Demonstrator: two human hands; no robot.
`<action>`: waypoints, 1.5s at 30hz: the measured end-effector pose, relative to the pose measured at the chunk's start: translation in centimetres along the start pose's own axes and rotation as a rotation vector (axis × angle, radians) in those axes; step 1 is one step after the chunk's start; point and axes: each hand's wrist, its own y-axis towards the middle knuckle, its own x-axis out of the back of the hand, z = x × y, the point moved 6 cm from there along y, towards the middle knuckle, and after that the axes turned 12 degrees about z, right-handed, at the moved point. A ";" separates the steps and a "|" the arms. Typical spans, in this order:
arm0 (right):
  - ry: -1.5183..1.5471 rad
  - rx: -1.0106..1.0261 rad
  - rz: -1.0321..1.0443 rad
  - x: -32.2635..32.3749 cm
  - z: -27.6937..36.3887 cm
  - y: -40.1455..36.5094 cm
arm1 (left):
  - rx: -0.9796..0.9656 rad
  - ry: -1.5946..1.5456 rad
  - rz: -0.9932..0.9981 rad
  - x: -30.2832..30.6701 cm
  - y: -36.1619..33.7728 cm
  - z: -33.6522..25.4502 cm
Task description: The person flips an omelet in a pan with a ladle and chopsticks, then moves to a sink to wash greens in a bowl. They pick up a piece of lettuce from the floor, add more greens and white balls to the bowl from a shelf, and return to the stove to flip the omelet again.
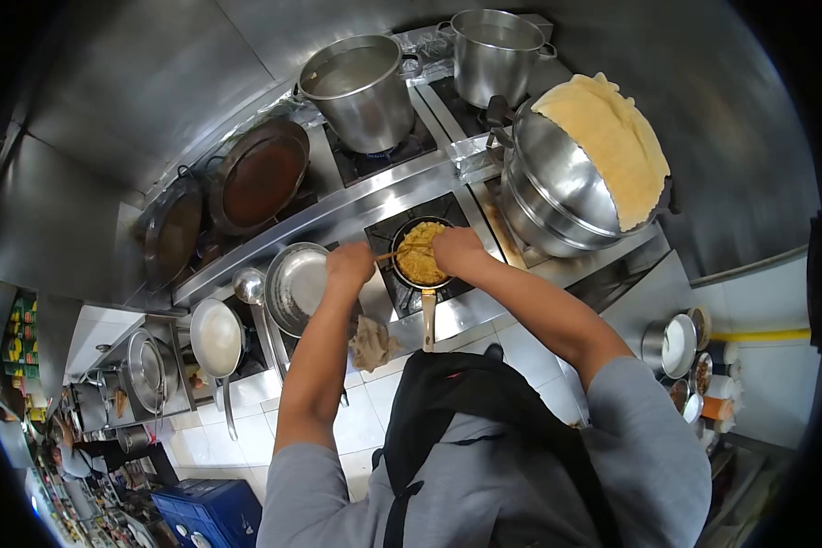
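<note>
A small black frying pan (430, 294) with a light handle pointing toward me sits on the front burner. Yellow, egg-like food (420, 265) fills it. My left hand (351, 263) is at the pan's left side, closed on one end of a thin wooden stick (388, 255) that reaches over the food. At the pan's right edge is my right hand (457, 251), its fingers bent down over the food; what they hold, if anything, is hidden. To the left of my left hand lies a wide metal pan (297, 285), and a beige cloth (372, 344) hangs at the stove's front edge.
Two steel pots (361, 105) stand on the back burners. A large steamer pot (553, 196) with a yellow cloth (616, 137) over its lid is at the right. Dark round pans (263, 178) lean at the back left. A blue crate (210, 511) and another person (87, 461) are lower left.
</note>
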 end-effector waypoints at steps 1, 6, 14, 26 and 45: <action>-0.011 0.017 0.023 -0.6 0.0 0.1 | 0.011 -0.020 -0.015 -0.4 0.1 -0.2; -0.022 0.013 0.058 -0.4 -0.4 -0.4 | 0.066 -0.074 0.020 -2.1 -0.3 -0.9; -0.061 0.033 0.183 -0.3 0.9 -2.8 | 0.124 -0.107 0.047 -3.7 -2.0 0.5; -0.107 -0.013 0.048 -0.1 -1.6 -1.4 | 0.142 -0.215 -0.012 -1.8 0.0 0.1; -0.206 0.200 0.039 -3.3 0.3 0.4 | 0.023 -0.088 -0.298 -1.9 -3.5 -0.2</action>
